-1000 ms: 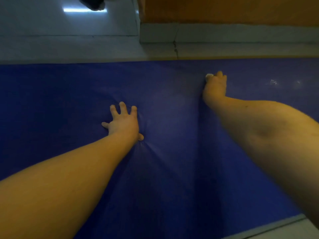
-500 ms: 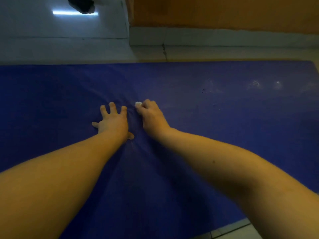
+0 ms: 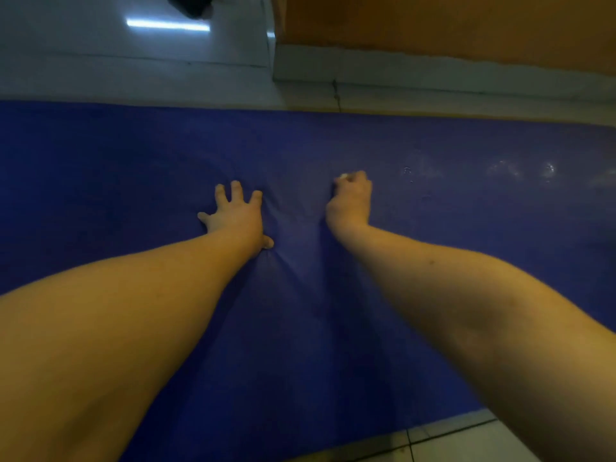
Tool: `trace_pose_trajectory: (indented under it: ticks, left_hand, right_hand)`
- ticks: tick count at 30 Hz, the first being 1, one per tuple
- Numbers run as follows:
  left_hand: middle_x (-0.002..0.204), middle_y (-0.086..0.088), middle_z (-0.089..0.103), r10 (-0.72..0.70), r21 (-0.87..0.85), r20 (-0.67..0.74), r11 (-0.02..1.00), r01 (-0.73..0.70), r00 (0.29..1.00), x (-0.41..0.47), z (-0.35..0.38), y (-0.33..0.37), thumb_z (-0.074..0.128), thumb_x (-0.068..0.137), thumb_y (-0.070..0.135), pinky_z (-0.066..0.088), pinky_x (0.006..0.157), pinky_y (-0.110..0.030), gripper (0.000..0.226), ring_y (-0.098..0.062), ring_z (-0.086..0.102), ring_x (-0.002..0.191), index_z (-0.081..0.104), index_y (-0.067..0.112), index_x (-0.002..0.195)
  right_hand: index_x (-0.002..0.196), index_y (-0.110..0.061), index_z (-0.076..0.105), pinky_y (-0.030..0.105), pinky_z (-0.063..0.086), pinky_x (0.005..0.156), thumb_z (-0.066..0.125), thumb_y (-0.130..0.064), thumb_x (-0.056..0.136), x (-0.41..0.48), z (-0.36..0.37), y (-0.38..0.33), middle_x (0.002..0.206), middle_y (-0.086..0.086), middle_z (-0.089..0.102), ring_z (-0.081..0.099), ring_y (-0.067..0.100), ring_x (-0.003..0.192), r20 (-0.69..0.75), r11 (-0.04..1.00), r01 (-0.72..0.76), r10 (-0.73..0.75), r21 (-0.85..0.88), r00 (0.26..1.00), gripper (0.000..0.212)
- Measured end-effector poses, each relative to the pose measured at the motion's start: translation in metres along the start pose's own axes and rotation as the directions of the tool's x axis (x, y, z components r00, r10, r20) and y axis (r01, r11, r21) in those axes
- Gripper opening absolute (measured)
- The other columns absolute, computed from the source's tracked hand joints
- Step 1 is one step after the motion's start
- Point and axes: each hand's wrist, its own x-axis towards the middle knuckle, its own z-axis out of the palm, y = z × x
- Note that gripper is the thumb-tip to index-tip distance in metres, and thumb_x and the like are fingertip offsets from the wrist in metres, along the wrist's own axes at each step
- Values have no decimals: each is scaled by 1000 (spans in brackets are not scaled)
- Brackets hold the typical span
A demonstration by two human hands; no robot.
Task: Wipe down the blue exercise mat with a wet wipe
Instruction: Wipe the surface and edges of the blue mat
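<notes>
The blue exercise mat (image 3: 133, 181) lies flat on the tiled floor and fills most of the view. My left hand (image 3: 236, 215) presses on it with fingers spread, and the mat creases around the palm. My right hand (image 3: 351, 201) is just to the right, fingers curled round a small white wet wipe (image 3: 343, 176) of which only a bit shows at the fingertips. The wipe is held against the mat. Damp shiny streaks (image 3: 506, 170) run across the mat to the right.
Pale floor tiles (image 3: 133, 75) border the mat's far edge, with an orange wall (image 3: 450, 25) and white skirting (image 3: 433, 75) at the back right. A dark object (image 3: 190, 5) sits at the top. More tiles (image 3: 466, 438) show at the near right edge.
My right hand with the wipe swept left from the far right toward my left hand, then moved back a little to the right. My left hand stayed pressed on the mat.
</notes>
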Motion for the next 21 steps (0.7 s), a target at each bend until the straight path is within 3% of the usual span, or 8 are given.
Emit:
trace_pose_trajectory:
  ticks: [3,7,10,12,15,18,21]
  left_hand:
    - [167,-6,-10,24,-7,-39,1000,-25,999,-7,9,-9,69,87,56,21,117,-65,99,-35,-9,153,7,30,159]
    - [166,-11,1,88,59,-120,995,-81,989,-24,20,-26,54,100,40,24,120,-57,70,-34,2,152,18,22,158]
    - [165,-10,7,100,76,-115,993,-92,988,-38,20,-36,60,97,45,31,117,-49,73,-32,9,151,24,20,156]
    - [164,-9,9,82,87,-108,994,-72,991,-46,19,-43,63,95,45,40,109,-46,75,-31,12,149,26,20,155]
    - [161,-7,15,-4,59,-98,998,9,995,-55,20,-54,66,94,42,50,97,-44,71,-31,19,145,31,19,152]
    - [156,-6,25,-60,49,-104,997,65,993,-63,20,-67,64,96,36,51,90,-41,61,-30,26,141,37,16,147]
    - [154,-6,28,-105,35,-94,993,109,990,-69,19,-76,59,98,23,49,80,-38,53,-30,30,139,38,16,146]
  right_hand:
    - [81,-2,67,30,38,75,49,-5,81,-56,26,-46,100,19,55,52,34,91,61,953,263,-274,151,960,18]
    - [96,-5,69,30,35,70,57,-7,96,-107,38,-65,92,9,55,43,22,83,139,821,509,-553,260,821,12]
    - [94,-6,70,37,45,65,69,1,83,-79,27,-42,86,12,56,50,28,76,160,768,606,-638,207,753,13]
    - [83,-10,69,41,51,70,65,-5,75,-49,10,-20,87,18,59,54,29,77,108,859,492,-508,142,855,11]
    - [106,-9,69,41,44,90,47,-10,90,-14,-17,24,114,23,55,51,32,103,97,962,248,-237,-117,967,27]
    - [119,-5,63,40,38,95,50,-4,96,-9,-22,26,128,23,49,45,37,119,30,987,49,-44,-156,999,27]
    - [113,-4,64,31,37,86,52,-6,95,-35,4,-32,125,19,49,50,36,111,69,994,91,-87,-58,994,21]
